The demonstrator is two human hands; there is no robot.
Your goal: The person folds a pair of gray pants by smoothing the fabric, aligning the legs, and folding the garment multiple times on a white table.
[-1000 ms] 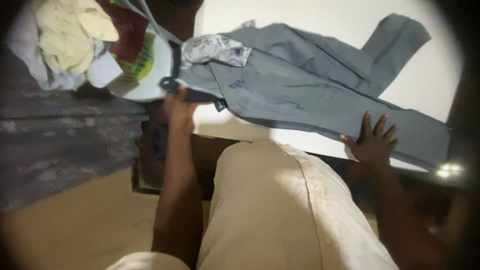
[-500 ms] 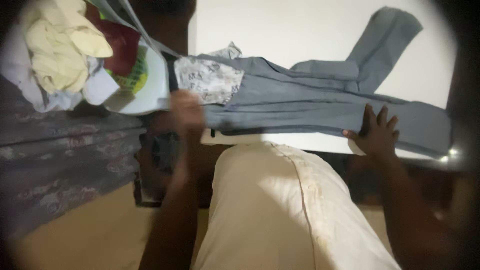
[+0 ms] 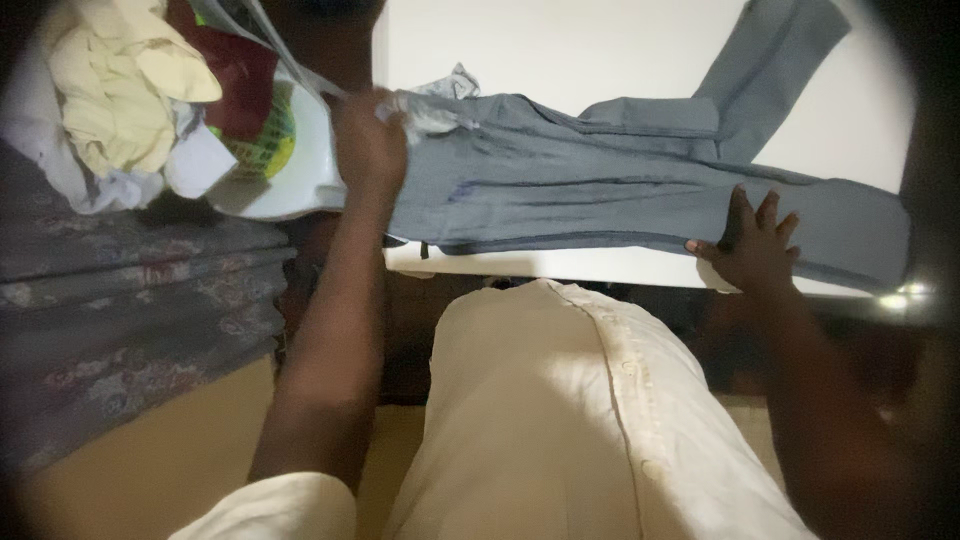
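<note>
Left hand [image 3: 368, 140] grasps the grey trousers [image 3: 600, 190] at the waist; right hand [image 3: 752, 255] presses them flat, fingers spread.

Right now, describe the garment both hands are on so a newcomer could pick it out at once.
Start at the white table filling the upper middle of the view. Stretched across it lies a pair of grey trousers, the left hand gripping the waist end and the right hand pressing flat on a leg. Unlike the crumpled cream and red clothes piled at the left, it is plain grey and laid out long.
</note>
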